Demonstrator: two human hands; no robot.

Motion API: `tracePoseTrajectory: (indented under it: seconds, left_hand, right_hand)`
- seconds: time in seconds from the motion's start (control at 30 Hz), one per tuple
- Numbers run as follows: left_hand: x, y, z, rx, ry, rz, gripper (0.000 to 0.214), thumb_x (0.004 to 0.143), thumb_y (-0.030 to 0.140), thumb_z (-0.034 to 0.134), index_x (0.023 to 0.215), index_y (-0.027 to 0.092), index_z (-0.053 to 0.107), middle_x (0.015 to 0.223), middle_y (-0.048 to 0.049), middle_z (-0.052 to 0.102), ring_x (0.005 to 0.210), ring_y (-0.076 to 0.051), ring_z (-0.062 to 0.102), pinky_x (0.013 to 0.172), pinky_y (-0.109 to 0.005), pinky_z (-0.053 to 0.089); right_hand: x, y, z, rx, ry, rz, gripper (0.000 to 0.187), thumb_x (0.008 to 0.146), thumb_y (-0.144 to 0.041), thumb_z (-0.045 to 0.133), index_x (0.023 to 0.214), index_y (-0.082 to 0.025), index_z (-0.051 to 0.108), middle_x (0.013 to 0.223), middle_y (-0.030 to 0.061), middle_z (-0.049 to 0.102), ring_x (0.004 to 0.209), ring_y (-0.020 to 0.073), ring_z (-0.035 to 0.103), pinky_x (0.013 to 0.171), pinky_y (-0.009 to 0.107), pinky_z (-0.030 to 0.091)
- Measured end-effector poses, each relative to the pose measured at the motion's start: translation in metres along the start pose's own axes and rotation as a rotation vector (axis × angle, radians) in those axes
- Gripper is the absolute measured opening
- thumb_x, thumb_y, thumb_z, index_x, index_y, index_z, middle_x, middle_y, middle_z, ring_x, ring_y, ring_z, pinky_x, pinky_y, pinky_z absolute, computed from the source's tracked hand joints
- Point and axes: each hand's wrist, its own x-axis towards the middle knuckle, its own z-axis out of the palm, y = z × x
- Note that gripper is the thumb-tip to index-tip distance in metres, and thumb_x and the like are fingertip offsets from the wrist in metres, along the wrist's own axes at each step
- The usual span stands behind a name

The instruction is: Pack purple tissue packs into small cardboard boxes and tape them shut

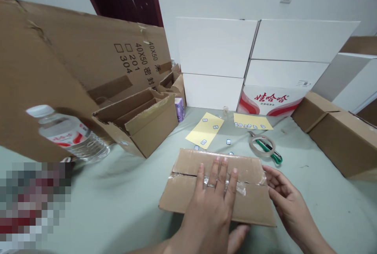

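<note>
1. Black print on a large brown corrugated cardboard sheet (97, 49) reads "40X50", "201" and "304", with tick boxes and Chinese characters. A white carton (271, 100) at the back carries the red 娃哈哈 (Wahaha) logo.
2. A flat brown cardboard carton (250, 203) lies on the pale green tabletop (123, 210), close to the person. A straight seam crosses it, with wrinkled clear tape (240, 189) stuck over the seam.
3. The left hand (210, 207) presses palm-down on the carton, fingers spread wide, a ring on one finger. The right hand (287, 207) holds the carton's right edge, fingers curled against it.
4. Just beyond the carton lie two pale yellow sheets (204, 130) dotted with small labels, and loose labels (228, 141) sit on the tabletop. A roll of clear tape (253, 144) rests on a green-handled cutting tool (278, 159).
5. To the left stand an open brown carton with dividers (153, 128) and a purple packet (179, 108). A clear plastic water bottle (70, 132) with a red label lies on its side. Brown cartons (338, 136) sit on the right. A pixelated patch hides the bottom-left corner.
</note>
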Motion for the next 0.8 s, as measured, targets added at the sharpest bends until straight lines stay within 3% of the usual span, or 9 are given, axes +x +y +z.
tracePoseTrajectory:
  seconds: [0.37, 0.57, 0.7, 0.8]
  left_hand:
    - [0.000, -0.001, 0.002, 0.046, 0.054, 0.023, 0.085, 0.091, 0.058, 0.046, 0.152, 0.003, 0.028, 0.155, -0.0338, 0.020, 0.144, -0.052, 0.022, 0.106, -0.073, 0.031]
    - [0.002, -0.001, -0.002, 0.035, 0.047, 0.013, 0.082, 0.093, 0.060, 0.039, 0.151, 0.003, 0.033, 0.154, -0.0341, 0.021, 0.143, -0.053, 0.025, 0.103, -0.075, 0.034]
    - [0.004, -0.001, -0.002, 0.024, 0.023, 0.004, 0.084, 0.092, 0.062, 0.040, 0.152, 0.004, 0.029, 0.155, -0.0329, 0.020, 0.144, -0.052, 0.022, 0.105, -0.074, 0.033]
    - [0.002, -0.001, -0.001, 0.018, 0.017, -0.002, 0.085, 0.092, 0.061, 0.041, 0.153, 0.005, 0.027, 0.156, -0.0321, 0.019, 0.146, -0.050, 0.021, 0.108, -0.072, 0.030]
  right_hand:
    - [0.015, 0.001, -0.002, 0.018, -0.176, -0.131, 0.068, 0.071, -0.054, 0.080, 0.127, -0.030, 0.052, 0.081, 0.0004, 0.063, 0.077, 0.0181, 0.060, 0.070, 0.028, 0.049]
    - [0.005, 0.002, 0.003, -0.090, -0.152, -0.247, 0.057, 0.081, -0.060, 0.067, 0.127, -0.031, 0.049, 0.088, 0.0031, 0.061, 0.079, 0.0187, 0.060, 0.074, 0.029, 0.050]
    - [0.008, 0.000, -0.014, -0.161, -0.221, -0.256, 0.046, 0.086, -0.054, 0.065, 0.124, -0.030, 0.053, 0.086, 0.0031, 0.060, 0.078, 0.0190, 0.059, 0.072, 0.031, 0.050]
    - [0.030, -0.004, -0.028, -0.230, -0.206, -0.279, 0.041, 0.084, -0.053, 0.066, 0.115, -0.028, 0.058, 0.082, 0.0021, 0.059, 0.076, 0.0192, 0.058, 0.067, 0.031, 0.049]
